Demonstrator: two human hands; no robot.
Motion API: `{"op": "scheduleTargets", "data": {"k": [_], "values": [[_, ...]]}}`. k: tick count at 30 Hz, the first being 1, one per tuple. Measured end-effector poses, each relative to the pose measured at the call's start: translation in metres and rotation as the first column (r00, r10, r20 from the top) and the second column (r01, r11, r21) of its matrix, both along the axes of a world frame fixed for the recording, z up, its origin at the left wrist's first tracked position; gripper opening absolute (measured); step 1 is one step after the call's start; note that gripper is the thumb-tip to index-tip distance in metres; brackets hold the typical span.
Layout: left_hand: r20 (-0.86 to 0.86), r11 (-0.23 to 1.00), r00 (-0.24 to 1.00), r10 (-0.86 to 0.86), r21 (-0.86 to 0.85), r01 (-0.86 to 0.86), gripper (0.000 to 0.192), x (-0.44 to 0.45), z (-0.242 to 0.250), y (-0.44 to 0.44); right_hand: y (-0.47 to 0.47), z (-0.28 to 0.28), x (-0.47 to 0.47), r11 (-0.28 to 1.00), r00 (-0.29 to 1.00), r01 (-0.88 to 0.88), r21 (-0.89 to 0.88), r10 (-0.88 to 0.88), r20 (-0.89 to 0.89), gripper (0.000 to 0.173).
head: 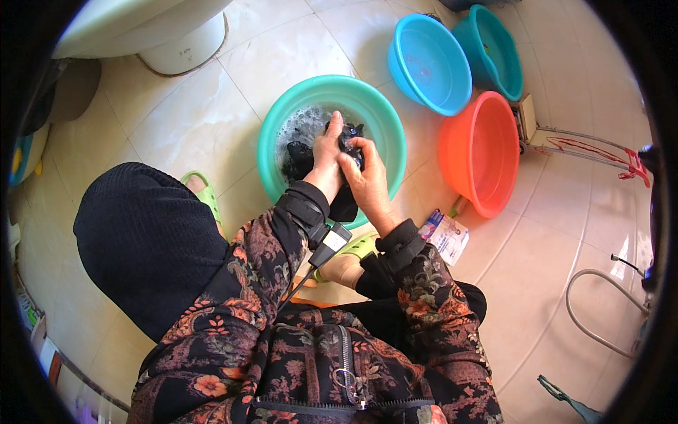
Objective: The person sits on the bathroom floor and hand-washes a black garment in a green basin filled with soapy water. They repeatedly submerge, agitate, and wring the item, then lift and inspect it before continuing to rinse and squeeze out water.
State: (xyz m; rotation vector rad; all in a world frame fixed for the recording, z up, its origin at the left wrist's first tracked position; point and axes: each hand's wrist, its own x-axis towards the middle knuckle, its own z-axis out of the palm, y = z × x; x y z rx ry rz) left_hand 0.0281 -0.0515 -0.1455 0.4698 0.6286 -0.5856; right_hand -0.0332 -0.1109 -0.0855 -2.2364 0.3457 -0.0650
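Note:
A green plastic basin (387, 116) stands on the floor in front of me, with sudsy water (302, 123) inside. Over it, my left hand (327, 153) grips a wet black cloth (345, 205), thumb pointing away from me. My right hand (367, 177) pinches the same cloth from the right, its thumb and fingers closed around a bunched part. The lower end of the cloth hangs near the basin's close rim. More dark fabric (300, 155) lies in the suds to the left of my hands; whether it joins the held piece I cannot tell.
A blue basin (429, 63), a teal basin (490, 53) and a red basin (476, 153) lean at the right. Near them lies a printed packet (446, 236). A white pedestal (185, 45) stands at the upper left. A grey hose (574, 318) curves at the right.

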Motion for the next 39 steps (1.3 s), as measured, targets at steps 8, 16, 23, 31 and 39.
{"op": "scheduleTargets", "data": {"k": [8,16,23,31,39], "values": [[0.009,0.982,1.0,0.027,0.189,-0.028,0.031,0.004,0.017,-0.01,-0.016,-0.018,0.041,0.968,0.973,0.224,-0.117,-0.229,-0.035,0.034],[0.216,0.934,0.962,-0.164,0.349,0.081,0.032,-0.002,0.003,-0.012,-0.094,-0.107,0.035,0.695,0.788,0.614,0.373,-0.566,-0.243,0.049],[0.154,0.903,0.934,-0.323,0.347,0.255,0.083,-0.002,-0.009,0.013,-0.105,-0.139,0.01,0.943,0.953,0.235,-0.237,-0.271,-0.134,0.067],[0.038,0.757,0.819,-0.573,0.407,0.511,0.075,-0.027,-0.057,0.015,-0.097,-0.143,0.036,0.941,0.8,-0.19,-0.28,-0.017,-0.599,0.074],[-0.006,0.828,0.854,-0.521,0.239,0.507,0.082,-0.028,-0.07,0.016,-0.109,-0.146,0.038,0.949,0.905,-0.18,-0.258,0.058,-0.421,0.053]]}}
